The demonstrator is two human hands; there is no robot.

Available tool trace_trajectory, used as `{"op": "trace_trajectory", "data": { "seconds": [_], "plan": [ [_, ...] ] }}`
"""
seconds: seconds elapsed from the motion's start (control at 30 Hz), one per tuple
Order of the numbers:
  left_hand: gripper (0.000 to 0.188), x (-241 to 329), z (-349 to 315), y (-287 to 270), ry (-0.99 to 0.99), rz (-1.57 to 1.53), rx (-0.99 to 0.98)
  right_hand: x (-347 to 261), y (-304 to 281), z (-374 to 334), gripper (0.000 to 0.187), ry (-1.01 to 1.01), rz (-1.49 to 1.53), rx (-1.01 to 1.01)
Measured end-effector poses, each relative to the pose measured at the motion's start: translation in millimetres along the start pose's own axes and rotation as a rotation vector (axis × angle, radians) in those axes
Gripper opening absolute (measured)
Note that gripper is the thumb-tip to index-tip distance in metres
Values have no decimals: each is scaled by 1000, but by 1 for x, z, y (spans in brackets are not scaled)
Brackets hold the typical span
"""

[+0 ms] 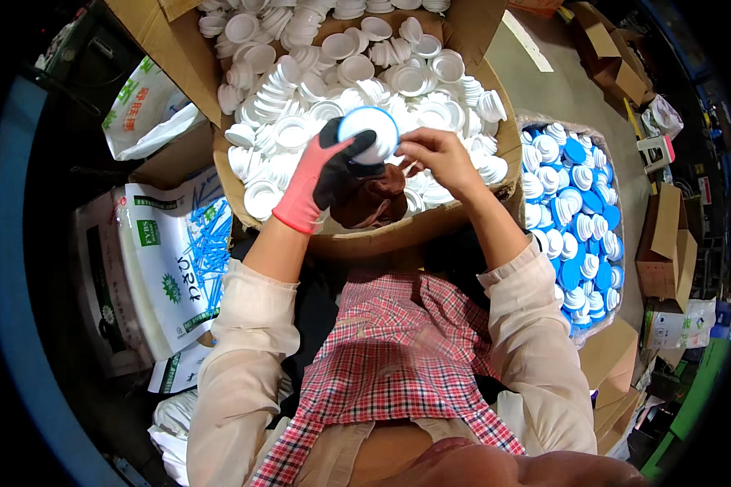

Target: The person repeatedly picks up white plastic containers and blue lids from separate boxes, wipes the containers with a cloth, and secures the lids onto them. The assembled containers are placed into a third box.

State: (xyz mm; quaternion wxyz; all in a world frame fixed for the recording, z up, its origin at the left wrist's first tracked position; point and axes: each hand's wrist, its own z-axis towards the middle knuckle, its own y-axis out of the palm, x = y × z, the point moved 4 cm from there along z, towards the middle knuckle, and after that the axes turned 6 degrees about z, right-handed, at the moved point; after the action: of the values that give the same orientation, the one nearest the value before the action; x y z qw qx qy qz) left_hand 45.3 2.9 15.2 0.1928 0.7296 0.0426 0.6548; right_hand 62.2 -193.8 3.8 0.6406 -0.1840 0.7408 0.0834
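My left hand (337, 166), in a pink glove with dark fingers and palm, is closed round a white round cap with a blue rim (368, 134). My bare right hand (440, 158) meets the cap's right edge with bent fingers drawn together; what lies between the fingertips is too small to tell. Below the glove is a crumpled dark brown piece (374, 203), its kind unclear. Both hands are over the near part of a large cardboard box (353, 243) heaped with white stepped caps (292, 130).
At the right, a lined container (617, 312) holds white caps with blue discs (573, 272). To the left, a printed white sack (150, 268) has thin blue sticks (211, 252) on it. A stool (656, 152) and cardboard boxes (666, 252) stand on the floor further right.
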Motion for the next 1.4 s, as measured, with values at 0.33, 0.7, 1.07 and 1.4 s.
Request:
{"op": "trace_trajectory", "data": {
  "seconds": [0.33, 0.7, 1.07, 1.4],
  "plan": [
    [50, -19, 3, -37, -347, -598, -93, 70, 25, 3, 41, -35, -817, -88],
    [51, -4, -6, -27, -39, -285, 67, 16, 5, 5, 13, -196, 208, -12],
    [53, 0, -7, 3, 8, 329, -72, -2, 0, 1, 11, -263, 236, 85],
    [99, -28, -14, 6, 11, 885, -156, -19, 10, -6, 13, -354, -201, -24]
  ]
}}
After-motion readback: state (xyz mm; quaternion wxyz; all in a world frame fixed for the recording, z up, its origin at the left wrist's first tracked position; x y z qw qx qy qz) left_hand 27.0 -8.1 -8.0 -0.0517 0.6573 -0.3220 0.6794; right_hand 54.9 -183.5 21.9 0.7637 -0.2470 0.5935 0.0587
